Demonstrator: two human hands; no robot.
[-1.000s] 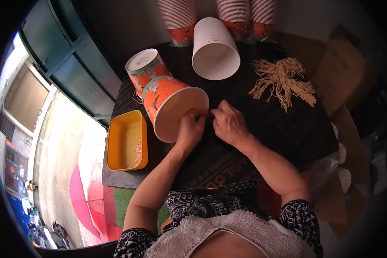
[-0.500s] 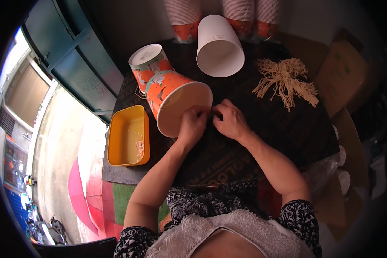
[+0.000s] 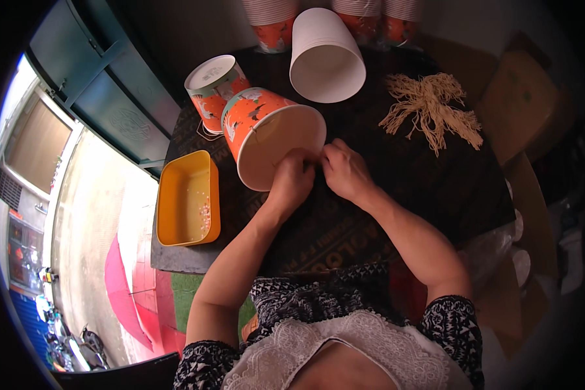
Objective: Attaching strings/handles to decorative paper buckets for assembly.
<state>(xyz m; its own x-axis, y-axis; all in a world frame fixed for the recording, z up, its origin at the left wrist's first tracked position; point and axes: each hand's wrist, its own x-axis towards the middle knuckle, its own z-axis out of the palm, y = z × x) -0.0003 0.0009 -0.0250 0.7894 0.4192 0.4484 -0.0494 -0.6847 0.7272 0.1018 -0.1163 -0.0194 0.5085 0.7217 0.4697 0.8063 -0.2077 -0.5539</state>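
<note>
An orange, green and white printed paper bucket [image 3: 259,119] lies on its side, its open mouth facing me. My left hand [image 3: 292,174] reaches into the mouth with its fingers closed on the wall at the right of the rim. From outside, my right hand [image 3: 346,170] meets that same spot in a pinch; whatever is between its fingertips is hidden. On the rim's left side a short bit of cord shows. Behind it, a similar bucket [image 3: 209,107] stands upside down, a cord loop at its base. A stack of plain white buckets [image 3: 328,58] lies farther back.
A yellow tray [image 3: 187,224] with small pale and reddish bits sits at the table's left edge. At right lies a bundle of beige cords [image 3: 431,110]. Wrapped stacks of printed buckets [image 3: 270,29] line the back. Cardboard [image 3: 519,97] stands beyond the table's right side.
The whole view has shifted slightly. The bucket's mouth is turned a little, and the cord on its left rim now shows more clearly. Both hands stay at the right of the rim.
</note>
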